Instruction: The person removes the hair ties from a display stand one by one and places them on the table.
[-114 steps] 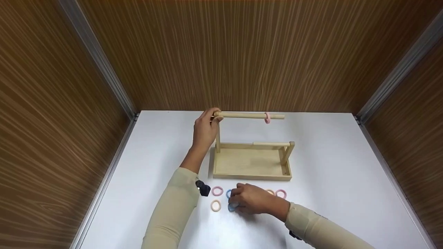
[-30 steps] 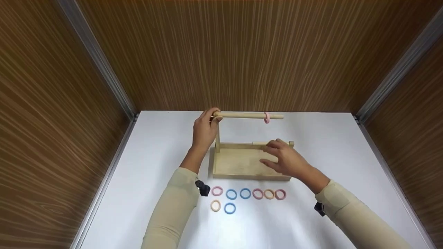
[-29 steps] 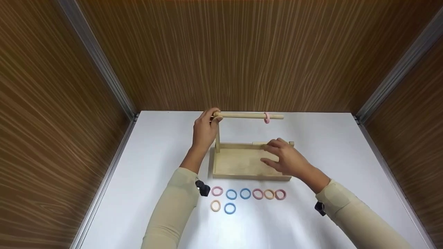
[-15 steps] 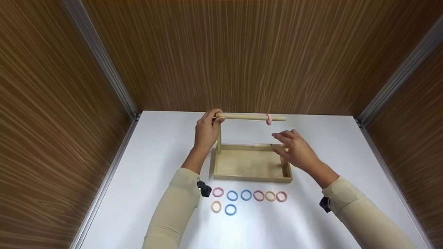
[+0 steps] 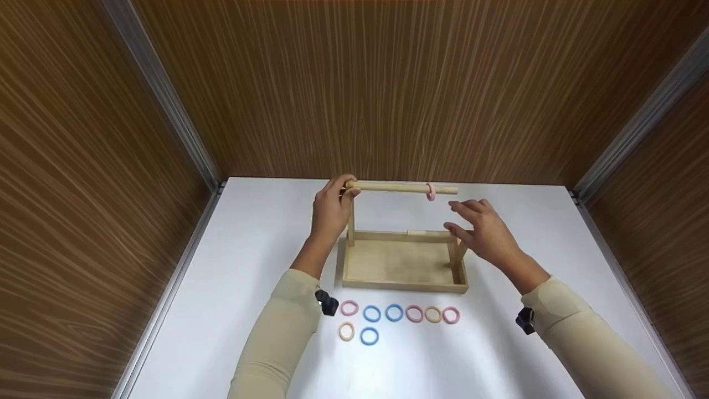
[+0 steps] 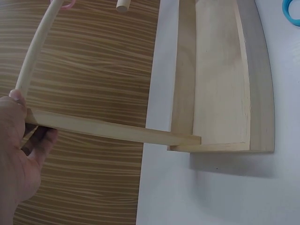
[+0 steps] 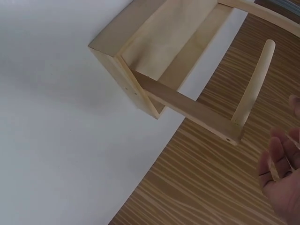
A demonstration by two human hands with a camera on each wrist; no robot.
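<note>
Your right grip (image 5: 483, 233) has come up off the tray (image 5: 401, 286) since half a second ago and now hangs in the air just below and to the right of the free end of the top rod (image 5: 393, 187). Its fingers are spread loosely forward. The wrist view shows a thin pale loop among the fingers (image 7: 276, 159), but it is too blurred to say whether you are pinching a ring or holding nothing.

Your left grip (image 5: 328, 213) has not shifted. Its fingers and thumb are curled round the left end of the top rod where it meets the upright post, steadying the stand.

One pink ring (image 5: 430, 192) already hangs on the rod near its right end, close to your right fingertips. The stand sits in the middle of the white table (image 5: 249, 249). Eight more rings (image 5: 394, 312) lie in front of the tray, six in a row and two below it, in pink, blue and tan. None of them is being touched.

You look to be at the threading step, with the stand held and the working hand arriving at the open end. The next move seems to call for lining up with that rod tip and sliding inward along it while your left grip stays firm.
</note>
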